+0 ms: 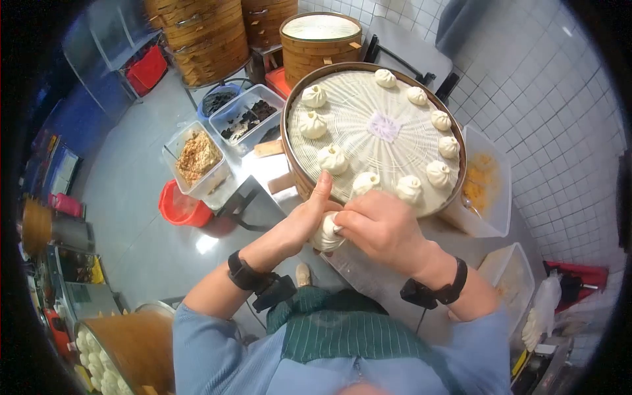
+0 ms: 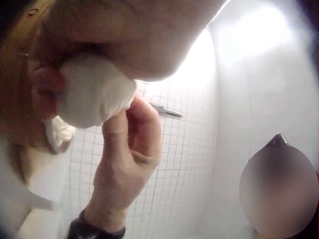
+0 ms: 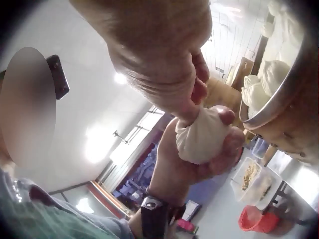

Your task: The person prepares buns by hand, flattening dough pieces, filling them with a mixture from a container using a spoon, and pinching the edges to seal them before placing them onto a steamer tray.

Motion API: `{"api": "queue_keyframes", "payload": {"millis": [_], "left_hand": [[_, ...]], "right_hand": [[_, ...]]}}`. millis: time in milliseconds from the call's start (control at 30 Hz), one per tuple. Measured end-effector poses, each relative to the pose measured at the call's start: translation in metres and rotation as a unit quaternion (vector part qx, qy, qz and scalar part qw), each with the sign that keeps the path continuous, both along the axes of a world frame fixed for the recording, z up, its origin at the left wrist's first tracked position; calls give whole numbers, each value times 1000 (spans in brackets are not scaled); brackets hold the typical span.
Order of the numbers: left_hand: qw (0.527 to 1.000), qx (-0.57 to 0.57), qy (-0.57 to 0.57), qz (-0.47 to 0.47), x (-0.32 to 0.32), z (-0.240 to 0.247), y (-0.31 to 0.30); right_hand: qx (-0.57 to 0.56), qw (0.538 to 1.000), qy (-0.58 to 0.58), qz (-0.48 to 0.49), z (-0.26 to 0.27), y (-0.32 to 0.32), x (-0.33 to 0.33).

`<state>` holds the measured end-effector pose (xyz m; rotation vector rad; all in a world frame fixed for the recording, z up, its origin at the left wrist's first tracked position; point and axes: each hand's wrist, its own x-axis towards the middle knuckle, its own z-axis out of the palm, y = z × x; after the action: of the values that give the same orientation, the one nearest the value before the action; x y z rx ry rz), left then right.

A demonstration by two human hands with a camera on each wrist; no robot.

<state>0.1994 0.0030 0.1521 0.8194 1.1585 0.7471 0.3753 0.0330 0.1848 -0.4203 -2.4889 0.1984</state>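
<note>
A white pleated dough bun (image 1: 328, 236) sits in my left hand (image 1: 304, 220), whose fingers curl round its underside while the thumb points up beside it. My right hand (image 1: 382, 227) pinches the folds at the top of that bun between thumb and fingers. In the left wrist view the bun (image 2: 92, 94) shows its smooth round side. The right wrist view has the gathered top of the bun (image 3: 202, 139) under the right fingertips. Just beyond both hands is a round bamboo steamer (image 1: 359, 99) with a mesh liner, several pleated buns (image 1: 332, 159) ringed along its edge.
Left of the steamer stand a tub of brown crumbly filling (image 1: 198, 156), a tub of dark filling (image 1: 253, 122) and a red basin (image 1: 184, 204). An orange-yellow filling tub (image 1: 494, 191) is at the right. Stacked steamers (image 1: 204, 43) rise behind; another holding buns (image 1: 135, 342) stands lower left.
</note>
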Motion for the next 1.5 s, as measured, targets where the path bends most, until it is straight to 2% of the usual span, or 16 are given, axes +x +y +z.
{"api": "queue_keyframes", "payload": {"millis": [67,133,167,267,300,333,400,467,567,700,767,933,1033,1200,1367,1500], "left_hand": [[999,7,-38,-16,-7,12,9],[990,99,-28,100,-5,23,17],[996,93,1,14,-24,12,25],[997,52,-53,-16,-39,25,45],[997,71,19,-27,-50,22,56],[997,69,15,-31,-56,17,68],[968,211,136,18,-68,13,91],[971,189,146,-18,-82,24,103],[965,182,-152,115,-91,-5,133],[940,102,-259,196,-102,-10,154],[948,104,-223,203,-118,-2,146],[943,106,-192,250,-161,-43,102],[933,68,-184,303,-180,-74,67],[908,2,-205,366,-185,-102,32],[920,-30,-190,341,-173,-126,15],[947,-104,-156,262,-156,-170,0]], "right_hand": [[39,999,18,-23,15,6,-17],[63,998,-16,-5,19,15,-29],[82,995,-48,20,21,20,-35],[103,993,-47,36,29,41,-50],[100,993,-51,33,29,50,-55],[54,997,-47,17,30,59,-61],[14,999,-43,0,37,77,-72],[-247,968,-40,-13,52,94,-83],[-194,978,-69,-23,47,122,-104],[-219,974,-60,-5,13,163,-136],[-270,960,-65,-47,22,188,-145],[-186,937,-115,-273,-13,302,-131],[-186,933,-86,-297,-46,338,-128],[-204,919,-180,-285,-69,345,-131],[-153,927,-156,-305,-4,338,-101],[-201,900,-151,-355,104,254,-24]]}}
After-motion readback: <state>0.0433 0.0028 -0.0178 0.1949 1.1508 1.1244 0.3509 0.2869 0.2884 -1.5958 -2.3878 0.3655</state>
